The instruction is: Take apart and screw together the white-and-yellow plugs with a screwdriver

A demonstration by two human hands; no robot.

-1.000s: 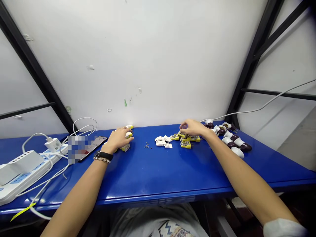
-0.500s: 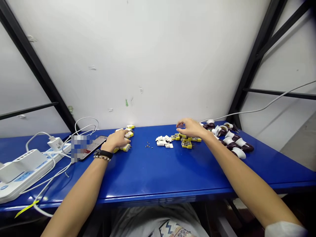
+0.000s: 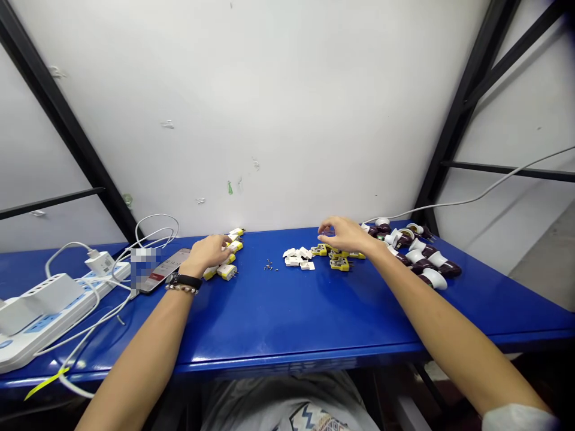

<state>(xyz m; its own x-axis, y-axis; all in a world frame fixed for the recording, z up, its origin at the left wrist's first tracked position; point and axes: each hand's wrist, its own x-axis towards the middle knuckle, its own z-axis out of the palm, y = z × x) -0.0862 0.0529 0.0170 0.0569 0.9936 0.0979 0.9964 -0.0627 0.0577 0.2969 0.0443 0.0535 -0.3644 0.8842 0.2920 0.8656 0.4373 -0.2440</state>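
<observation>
My left hand (image 3: 207, 251) is over a group of white-and-yellow plugs (image 3: 227, 271) on the left of the table. Its fingers are stretched out, touching or just above the plugs, and its palm hides some of them. My right hand (image 3: 343, 233) hovers over several open yellow plug housings (image 3: 340, 264), thumb and fingers curved but apart, nothing visible between them. White plug covers (image 3: 293, 261) lie in a small pile left of those housings. Tiny screws (image 3: 268, 264) are scattered between the covers and my left hand.
At the right lie several dark-red lamp holders with white rims (image 3: 420, 258). A phone (image 3: 162, 273), a white power strip (image 3: 63, 314) and tangled white cables occupy the left. A white wall (image 3: 291, 120) rises behind the blue table (image 3: 296, 323).
My left hand has drawn slightly left, uncovering more of the plugs at its fingertips. My right hand has shifted a little left and stays above the yellow housings.
</observation>
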